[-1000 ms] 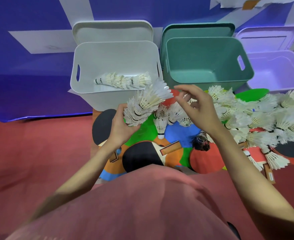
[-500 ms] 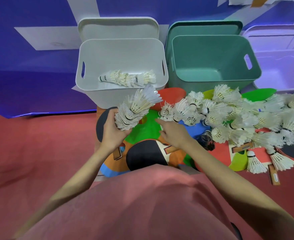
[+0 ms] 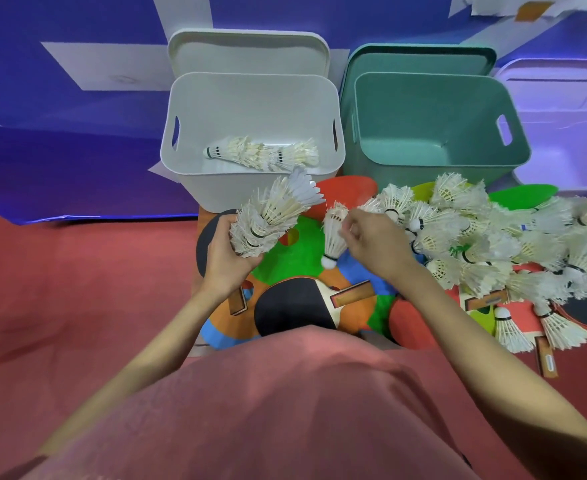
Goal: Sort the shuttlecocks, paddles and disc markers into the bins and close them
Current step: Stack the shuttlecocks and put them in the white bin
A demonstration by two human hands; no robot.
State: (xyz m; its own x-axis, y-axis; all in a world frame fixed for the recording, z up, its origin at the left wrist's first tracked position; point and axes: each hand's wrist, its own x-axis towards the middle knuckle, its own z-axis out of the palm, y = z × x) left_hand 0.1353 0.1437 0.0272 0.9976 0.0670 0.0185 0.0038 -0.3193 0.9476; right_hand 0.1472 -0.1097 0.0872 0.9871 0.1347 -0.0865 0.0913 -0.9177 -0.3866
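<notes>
My left hand [image 3: 223,253] grips a nested stack of shuttlecocks [image 3: 274,212], tilted up toward the white bin [image 3: 184,140]. My right hand [image 3: 377,244] pinches a single shuttlecock [image 3: 334,233] by its feathers, cork down, just right of the stack. A row of shuttlecocks [image 3: 262,154] lies inside the white bin. A big pile of loose shuttlecocks [image 3: 493,237] covers the floor at right. Paddles [image 3: 299,306] and coloured disc markers [image 3: 294,258] lie under my hands.
The green bin [image 3: 434,98] and the purple bin [image 3: 569,147] stand open to the right of the white one, each with its lid leaning behind. A blue wall backs the bins. Red floor stretches to the left.
My right hand has lifted one shuttlecock out of the pile and brought it toward the stack. The left hand holds its stack in about the same place.
</notes>
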